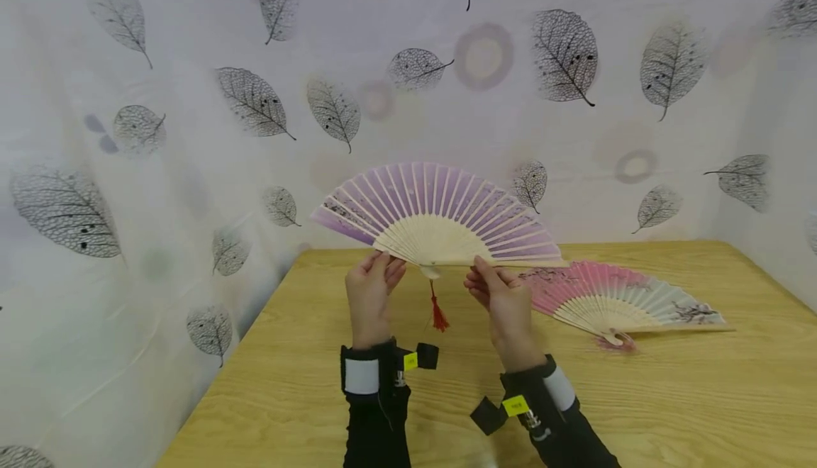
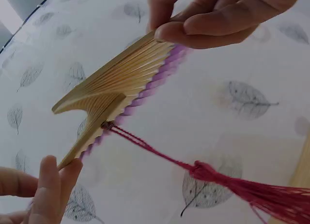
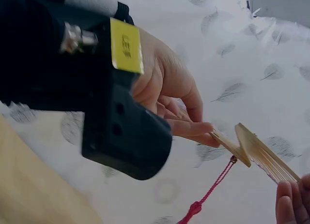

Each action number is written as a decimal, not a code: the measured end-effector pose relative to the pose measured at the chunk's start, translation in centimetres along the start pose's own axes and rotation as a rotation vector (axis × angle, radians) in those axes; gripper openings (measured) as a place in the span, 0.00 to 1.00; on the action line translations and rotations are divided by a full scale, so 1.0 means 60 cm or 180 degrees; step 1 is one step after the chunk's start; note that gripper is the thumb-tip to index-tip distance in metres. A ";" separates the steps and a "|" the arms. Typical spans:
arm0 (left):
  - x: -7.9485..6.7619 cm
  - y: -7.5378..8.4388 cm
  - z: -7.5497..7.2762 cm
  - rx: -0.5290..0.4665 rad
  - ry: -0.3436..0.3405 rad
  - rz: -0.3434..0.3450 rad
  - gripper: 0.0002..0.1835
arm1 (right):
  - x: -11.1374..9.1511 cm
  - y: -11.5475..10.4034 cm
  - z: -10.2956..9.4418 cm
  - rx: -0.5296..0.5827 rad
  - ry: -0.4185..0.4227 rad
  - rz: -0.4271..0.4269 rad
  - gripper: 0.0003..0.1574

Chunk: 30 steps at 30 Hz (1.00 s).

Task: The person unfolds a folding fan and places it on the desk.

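A purple folding fan (image 1: 434,237) with pale ribs is spread wide above the table, its arc upward. My left hand (image 1: 370,298) pinches the outer rib on the left side, near the pivot. On the other side, my right hand (image 1: 507,305) pinches the lower outer rib between thumb and fingers. A red tassel (image 1: 438,314) hangs from the pivot between both hands; the left wrist view shows its cord (image 2: 145,145) tied at the rib ends. In the right wrist view, the left wrist's camera (image 3: 128,137) covers part of the left hand.
A second folding fan (image 1: 613,305), pink and pale green-grey, lies spread on the wooden table (image 1: 306,397) to the right, partly behind my right hand. A white leaf-print curtain (image 1: 396,120) hangs behind the table and along its left side.
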<state>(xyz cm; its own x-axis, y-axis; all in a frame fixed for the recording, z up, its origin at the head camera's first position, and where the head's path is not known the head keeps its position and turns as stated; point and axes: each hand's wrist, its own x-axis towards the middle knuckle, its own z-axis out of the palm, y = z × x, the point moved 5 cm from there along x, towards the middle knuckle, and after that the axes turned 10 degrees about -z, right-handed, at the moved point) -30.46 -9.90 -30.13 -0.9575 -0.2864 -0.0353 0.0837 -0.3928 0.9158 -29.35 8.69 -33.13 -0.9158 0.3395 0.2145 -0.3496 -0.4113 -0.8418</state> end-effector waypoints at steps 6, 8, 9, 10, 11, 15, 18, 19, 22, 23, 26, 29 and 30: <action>0.026 -0.007 -0.052 0.0531 0.0266 -0.0006 0.15 | 0.048 0.178 -0.020 0.0067 -0.0230 0.0429 0.20; 0.037 -0.016 -0.068 0.0639 0.0333 -0.0010 0.15 | 0.058 0.226 -0.023 0.0041 -0.0281 0.0545 0.23; 0.044 -0.022 -0.077 0.0692 0.0365 -0.0032 0.15 | 0.058 0.238 -0.021 -0.0011 -0.0261 0.0603 0.23; 0.050 -0.029 -0.086 0.0726 0.0392 -0.0070 0.15 | 0.056 0.248 -0.018 -0.0003 -0.0280 0.0619 0.23; 0.056 -0.038 -0.095 0.0757 0.0421 -0.0120 0.15 | 0.052 0.254 -0.015 -0.0030 -0.0283 0.0665 0.21; 0.080 -0.082 -0.127 0.0773 0.0497 -0.0419 0.13 | 0.021 0.237 0.001 -0.0187 -0.0197 0.0756 0.13; 0.093 -0.116 -0.140 0.0759 0.0510 -0.0594 0.12 | 0.001 0.213 0.004 -0.0269 -0.0035 0.0792 0.12; 0.096 -0.126 -0.144 0.0784 0.0513 -0.0631 0.13 | -0.003 0.207 0.004 -0.0278 0.0014 0.0795 0.12; 0.103 -0.149 -0.152 0.0814 0.0469 -0.0582 0.12 | -0.008 0.211 -0.001 -0.0361 0.0068 0.0916 0.12; 0.104 -0.154 -0.155 0.0886 0.0491 -0.0594 0.12 | -0.007 0.217 -0.002 -0.0403 0.0051 0.0931 0.13; 0.129 -0.179 -0.182 0.0900 0.0444 -0.0501 0.10 | -0.006 0.229 -0.003 -0.0508 -0.0095 0.0943 0.14; 0.201 -0.244 -0.233 0.0827 0.0426 -0.0442 0.11 | -0.004 0.236 -0.005 -0.0576 -0.0214 0.0953 0.15; 0.219 -0.260 -0.246 0.0802 0.0410 -0.0436 0.11 | -0.003 0.237 -0.007 -0.0638 -0.0241 0.0980 0.14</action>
<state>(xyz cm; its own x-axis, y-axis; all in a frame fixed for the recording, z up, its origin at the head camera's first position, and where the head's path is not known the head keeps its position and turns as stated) -40.29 -20.45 -50.82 -0.9109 -0.3605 -0.2008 -0.1300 -0.2111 0.9688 -34.07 3.14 -45.33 -0.9867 0.1592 -0.0340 -0.0169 -0.3081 -0.9512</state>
